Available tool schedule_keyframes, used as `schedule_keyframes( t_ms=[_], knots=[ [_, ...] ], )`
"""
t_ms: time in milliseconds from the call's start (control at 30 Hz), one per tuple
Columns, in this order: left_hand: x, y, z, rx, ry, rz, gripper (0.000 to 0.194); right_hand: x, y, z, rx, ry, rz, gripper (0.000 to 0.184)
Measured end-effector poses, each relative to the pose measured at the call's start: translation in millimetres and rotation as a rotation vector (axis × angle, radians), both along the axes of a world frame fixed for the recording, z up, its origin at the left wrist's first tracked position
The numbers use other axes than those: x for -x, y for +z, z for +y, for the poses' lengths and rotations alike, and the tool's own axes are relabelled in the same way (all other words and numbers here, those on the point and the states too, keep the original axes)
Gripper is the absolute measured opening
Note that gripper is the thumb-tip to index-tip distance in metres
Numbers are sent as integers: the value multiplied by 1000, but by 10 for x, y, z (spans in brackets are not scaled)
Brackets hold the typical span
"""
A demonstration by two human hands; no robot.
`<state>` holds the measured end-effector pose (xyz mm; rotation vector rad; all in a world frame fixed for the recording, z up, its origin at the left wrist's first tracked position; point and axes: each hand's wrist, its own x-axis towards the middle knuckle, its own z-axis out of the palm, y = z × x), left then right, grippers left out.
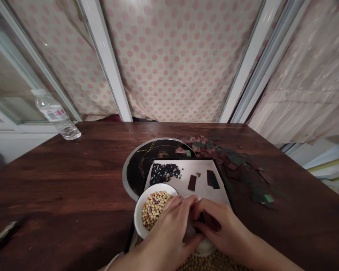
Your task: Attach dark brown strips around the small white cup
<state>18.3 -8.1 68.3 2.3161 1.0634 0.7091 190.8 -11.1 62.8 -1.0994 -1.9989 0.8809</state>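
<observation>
My left hand [169,229] and my right hand [222,222] meet over the front of a shallow tray, fingers curled and fingertips almost together. Something dark shows between them, but the fingers hide what it is. Beneath the hands a second white bowl [205,248] is mostly covered. Close beside my left hand stands a white bowl [139,220] of cream beads [155,207] with some orange and purple ones. The tray [194,165] has a white bottom and black rim. Dark beads [164,172] lie loose in its far left corner, with a brown rectangular piece [192,183] to their right.
A round black mat [134,171] lies partly under the tray. Dark green and brown scraps [237,162] are strewn along the right. A clear plastic bottle [56,114] stands at the far left edge, and a metal tool [1,237] lies at near left.
</observation>
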Motion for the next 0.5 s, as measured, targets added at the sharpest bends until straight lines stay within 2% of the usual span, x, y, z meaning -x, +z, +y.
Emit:
schedule_keyframes(
  t_ms=[233,500],
  knots=[
    [-7,21,-1,-8,11,-19,64,16,14,-7,2,-11,-33,19],
    [8,-5,-5,-17,8,6,65,23,-17,0,-131,54,73,23]
  ],
)
